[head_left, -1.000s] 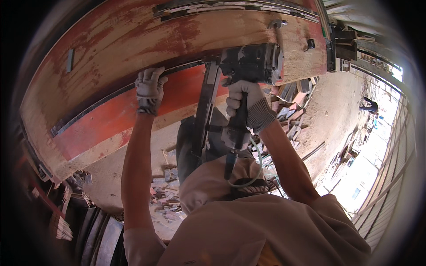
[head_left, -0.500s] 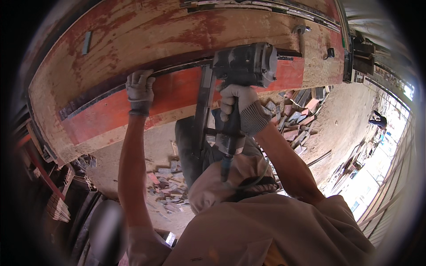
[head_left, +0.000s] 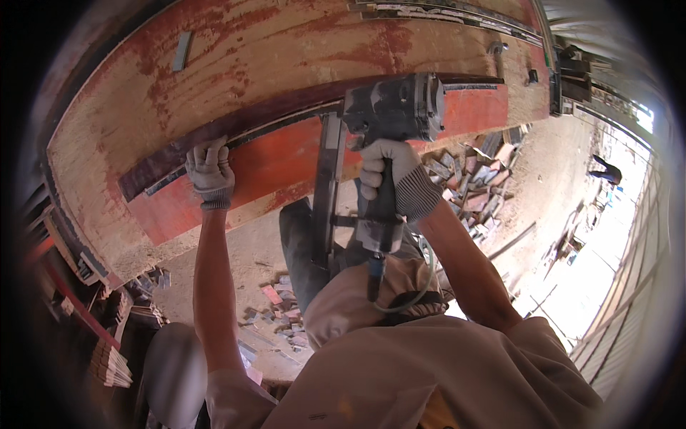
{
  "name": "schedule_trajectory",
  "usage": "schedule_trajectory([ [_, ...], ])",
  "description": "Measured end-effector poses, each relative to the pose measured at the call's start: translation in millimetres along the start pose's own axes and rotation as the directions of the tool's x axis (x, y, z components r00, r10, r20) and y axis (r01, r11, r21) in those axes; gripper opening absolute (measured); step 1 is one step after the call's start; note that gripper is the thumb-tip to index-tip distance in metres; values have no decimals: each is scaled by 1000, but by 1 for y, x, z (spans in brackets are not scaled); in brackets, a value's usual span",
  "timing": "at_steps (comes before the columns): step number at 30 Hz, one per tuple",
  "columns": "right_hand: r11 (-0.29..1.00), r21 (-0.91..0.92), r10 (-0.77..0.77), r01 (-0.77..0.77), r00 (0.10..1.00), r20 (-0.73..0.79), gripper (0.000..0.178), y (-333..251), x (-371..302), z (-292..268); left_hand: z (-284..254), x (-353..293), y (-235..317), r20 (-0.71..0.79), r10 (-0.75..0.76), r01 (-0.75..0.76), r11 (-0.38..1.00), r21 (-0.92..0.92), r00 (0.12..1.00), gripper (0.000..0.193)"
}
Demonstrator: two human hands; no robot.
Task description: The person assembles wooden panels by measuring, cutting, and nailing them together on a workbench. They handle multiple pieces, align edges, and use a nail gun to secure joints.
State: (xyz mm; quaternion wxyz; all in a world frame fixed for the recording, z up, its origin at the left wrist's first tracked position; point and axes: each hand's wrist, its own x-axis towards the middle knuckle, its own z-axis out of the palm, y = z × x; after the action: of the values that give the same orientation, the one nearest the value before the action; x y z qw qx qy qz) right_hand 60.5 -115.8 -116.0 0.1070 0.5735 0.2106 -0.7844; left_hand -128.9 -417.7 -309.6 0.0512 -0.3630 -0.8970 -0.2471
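Note:
My right hand, in a knitted work glove, is wrapped round the grip of a black nail gun. The gun's long magazine runs down across a long red board, and its nose is at the board's dark upper edge. An air hose curves from the bottom of the grip. My left hand, gloved too, is closed over the upper edge of the red board near its left end. A dark maroon strip lies along that edge, against the fingertips.
The boards lie along the near side of a stained wooden worktable. On it are a hammer, a short metal strip and several long strips. Wood offcuts litter the floor. Another person is far off at right.
My left hand has shifted slightly left and nearer along the board. More of the maroon strip's face shows behind the red board. The nail gun stays at nearly the same spot in view.

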Motion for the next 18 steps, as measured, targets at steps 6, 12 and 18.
schedule_trajectory([
  [6, 998, 39, -55, 57, 998, -43, 15, 25, 12, 18, 11, -1, 5, -81, -61, 58, 997, -50, 995, 20],
  [12, 998, 15, -61, 61, 998, -4, 29, 34, 11, 30, 6, 0, 5, -74, -42, 40, 999, -28, 996, 19],
  [18, 998, 15, -62, 64, 992, -105, 29, 28, 3, 43, 8, 2, 7, -106, -33, 28, 998, -49, 994, 18],
])
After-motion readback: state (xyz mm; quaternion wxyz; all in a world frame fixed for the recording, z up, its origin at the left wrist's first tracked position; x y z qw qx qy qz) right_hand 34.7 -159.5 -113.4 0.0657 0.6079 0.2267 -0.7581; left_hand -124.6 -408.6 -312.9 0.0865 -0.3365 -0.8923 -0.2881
